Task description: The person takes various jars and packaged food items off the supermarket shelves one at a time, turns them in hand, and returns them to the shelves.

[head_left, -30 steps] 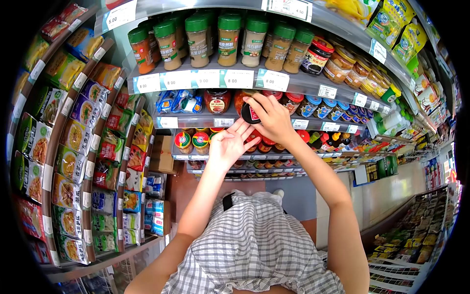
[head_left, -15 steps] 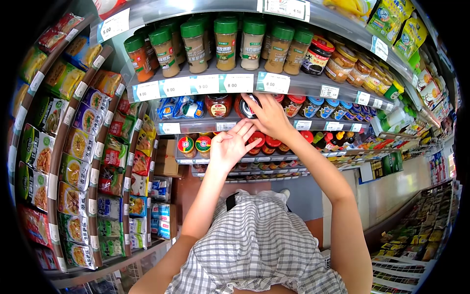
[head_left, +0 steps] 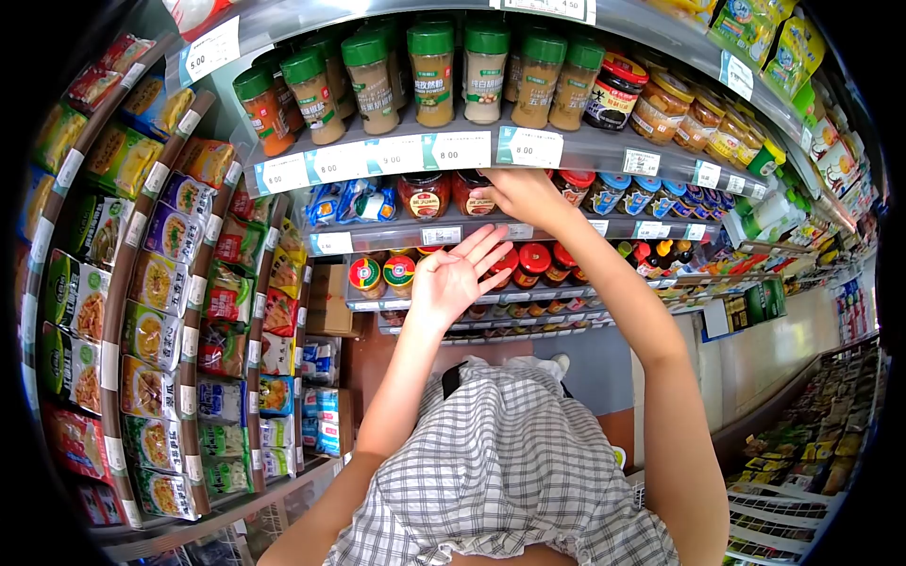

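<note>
On the second shelf, my right hand (head_left: 527, 201) reaches in under the price-tag strip. Its fingers curl at the right side of a dark red sauce jar (head_left: 470, 195) with a brown-red label; some fingertips are hidden. The jar stands upright beside a matching jar (head_left: 423, 196), both tops cut off by the shelf above. Below and in front, my left hand (head_left: 453, 281) is open, palm up with fingers spread, holding nothing. It is nearest the red-lidded jars (head_left: 533, 261) on the lower shelf.
Green-capped spice bottles (head_left: 431, 75) line the shelf above, over a price-tag strip (head_left: 396, 158). Blue packets (head_left: 351, 202) lie left of the sauce jars, and blue-lidded jars (head_left: 607, 194) stand to the right. Racks of bagged food (head_left: 156, 283) rise on the left.
The sauce jar was tilted forward with its dark lid showing; now it stands upright, farther back. My right hand has followed it inward. My left hand stays open, now apart from the right.
</note>
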A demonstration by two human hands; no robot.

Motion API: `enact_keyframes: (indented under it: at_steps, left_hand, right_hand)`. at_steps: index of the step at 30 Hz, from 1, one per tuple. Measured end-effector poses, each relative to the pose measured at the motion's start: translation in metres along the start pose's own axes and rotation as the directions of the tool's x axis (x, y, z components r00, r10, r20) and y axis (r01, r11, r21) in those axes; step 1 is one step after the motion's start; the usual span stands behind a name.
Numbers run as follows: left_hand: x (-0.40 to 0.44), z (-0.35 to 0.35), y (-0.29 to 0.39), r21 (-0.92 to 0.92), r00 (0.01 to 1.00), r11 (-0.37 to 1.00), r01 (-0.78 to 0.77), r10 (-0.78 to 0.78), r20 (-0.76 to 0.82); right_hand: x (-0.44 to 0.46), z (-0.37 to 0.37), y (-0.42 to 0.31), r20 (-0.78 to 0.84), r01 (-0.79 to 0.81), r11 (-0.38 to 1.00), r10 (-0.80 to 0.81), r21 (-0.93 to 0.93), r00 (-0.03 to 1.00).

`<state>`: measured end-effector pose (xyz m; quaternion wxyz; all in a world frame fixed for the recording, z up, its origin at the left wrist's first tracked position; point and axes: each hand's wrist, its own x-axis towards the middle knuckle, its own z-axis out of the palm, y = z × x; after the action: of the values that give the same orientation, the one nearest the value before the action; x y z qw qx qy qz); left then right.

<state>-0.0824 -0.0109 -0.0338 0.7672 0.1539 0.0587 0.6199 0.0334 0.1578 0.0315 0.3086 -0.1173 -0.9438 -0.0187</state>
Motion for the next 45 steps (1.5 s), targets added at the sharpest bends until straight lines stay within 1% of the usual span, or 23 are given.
enact_keyframes:
  at_steps: [2, 5, 12, 15, 16, 19, 20, 21, 22, 23, 24, 25, 27, 28, 29, 31, 32, 35, 36, 39, 41, 44, 45]
  left_hand:
    - [0.0, 0.0, 0.0, 0.005, 1.0, 1.0, 0.004, -0.004, -0.003]
    - [-0.001, 0.0, 0.0, 0.011, 1.0, 1.0, 0.006, -0.006, -0.008]
    - [-0.004, 0.002, 0.0, 0.018, 1.0, 1.0, 0.005, -0.005, -0.02]
    - [-0.006, 0.002, 0.001, 0.05, 0.999, 0.999, -0.002, 0.004, -0.035]
    - [-0.006, 0.002, 0.001, 0.053, 0.999, 0.999, -0.006, 0.008, -0.033]
    - [-0.01, 0.002, 0.003, 0.149, 0.996, 0.989, -0.018, 0.03, -0.085]
    - [-0.012, 0.004, 0.004, 0.265, 0.986, 0.964, -0.039, 0.081, -0.149]
    - [-0.015, 0.01, 0.004, 0.415, 0.954, 0.907, -0.068, 0.181, -0.24]
    - [-0.017, 0.015, 0.004, 0.621, 0.904, 0.781, -0.072, 0.314, -0.29]
    - [-0.02, 0.018, 0.005, 0.79, 0.84, 0.611, -0.042, 0.45, -0.304]
    - [-0.018, 0.009, 0.006, 0.895, 0.772, 0.432, -0.113, 0.605, -0.194]
    - [-0.014, 0.003, 0.007, 0.931, 0.668, 0.331, -0.152, 0.729, -0.15]
    - [-0.012, -0.003, 0.017, 0.999, 0.534, 0.011, -0.053, 0.845, 0.019]
    - [-0.011, -0.003, 0.024, 0.991, 0.507, -0.133, 0.0, 0.854, 0.114]
    - [-0.01, -0.002, 0.029, 0.968, 0.486, -0.242, 0.072, 0.856, 0.178]
    - [-0.009, 0.002, 0.034, 0.973, 0.486, -0.221, 0.068, 0.859, 0.161]
    - [-0.01, 0.001, 0.038, 0.966, 0.49, -0.24, 0.097, 0.856, 0.164]
    - [-0.018, 0.002, 0.043, 0.891, 0.424, -0.412, 0.193, 0.853, 0.303]
    - [-0.02, -0.013, 0.051, 0.854, 0.403, -0.45, 0.261, 0.855, 0.328]
    - [-0.026, -0.004, 0.062, 0.72, 0.346, -0.435, 0.541, 0.895, 0.281]
    - [-0.023, -0.016, 0.076, 0.602, 0.346, -0.47, 0.646, 0.883, 0.318]
    - [-0.016, -0.013, 0.085, 0.501, 0.363, -0.49, 0.714, 0.87, 0.333]
    - [-0.014, -0.009, 0.086, 0.458, 0.366, -0.507, 0.73, 0.856, 0.365]
  right_hand:
    - [0.001, 0.0, 0.001, -0.043, 0.023, 1.0, -0.023, 0.001, 0.999]
    - [0.002, 0.0, 0.0, -0.026, -0.003, 1.0, 0.004, 0.013, 1.0]
    - [0.005, -0.005, -0.004, 0.117, -0.156, 0.987, 0.151, 0.039, 0.982]
    - [0.005, -0.002, -0.005, 0.064, -0.131, 0.991, 0.13, 0.013, 0.989]
    - [0.005, -0.004, -0.006, 0.083, -0.126, 0.992, 0.127, -0.026, 0.988]
    - [0.0, -0.002, -0.013, -0.086, -0.095, 0.994, 0.09, -0.061, 0.992]
    - [-0.004, -0.001, -0.017, -0.118, -0.122, 0.99, 0.113, -0.075, 0.987]
    - [-0.009, -0.002, -0.025, -0.15, -0.149, 0.985, 0.135, -0.087, 0.979]
    - [-0.014, -0.002, -0.033, -0.181, -0.176, 0.98, 0.156, -0.098, 0.971]
    - [-0.019, -0.002, -0.04, -0.212, -0.202, 0.974, 0.176, -0.108, 0.961]
    - [-0.026, 0.001, -0.043, -0.187, -0.232, 0.968, 0.212, -0.093, 0.959]
    - [-0.029, 0.004, -0.046, -0.199, -0.234, 0.968, 0.213, -0.088, 0.957]
    - [-0.035, 0.009, -0.05, -0.225, -0.242, 0.967, 0.219, -0.078, 0.949]
    - [-0.036, 0.01, -0.051, -0.221, -0.251, 0.965, 0.23, -0.073, 0.948]
    - [-0.036, 0.012, -0.051, -0.236, -0.258, 0.964, 0.236, -0.065, 0.943]
    - [-0.034, 0.014, -0.053, -0.227, -0.283, 0.957, 0.264, -0.058, 0.938]
    - [-0.034, 0.014, -0.055, -0.224, -0.297, 0.953, 0.279, -0.052, 0.934]
    - [-0.032, 0.01, -0.066, -0.227, -0.312, 0.95, 0.299, -0.021, 0.927]
    - [-0.033, 0.007, -0.076, -0.235, -0.3, 0.954, 0.292, 0.0, 0.927]
    - [-0.043, 0.009, -0.099, -0.227, -0.235, 0.968, 0.248, 0.083, 0.942]
    - [-0.047, 0.013, -0.113, -0.196, -0.211, 0.97, 0.231, 0.118, 0.953]
    - [-0.052, 0.016, -0.132, -0.164, -0.223, 0.956, 0.255, 0.19, 0.953]
    - [-0.054, 0.017, -0.137, -0.163, -0.228, 0.949, 0.265, 0.217, 0.95]
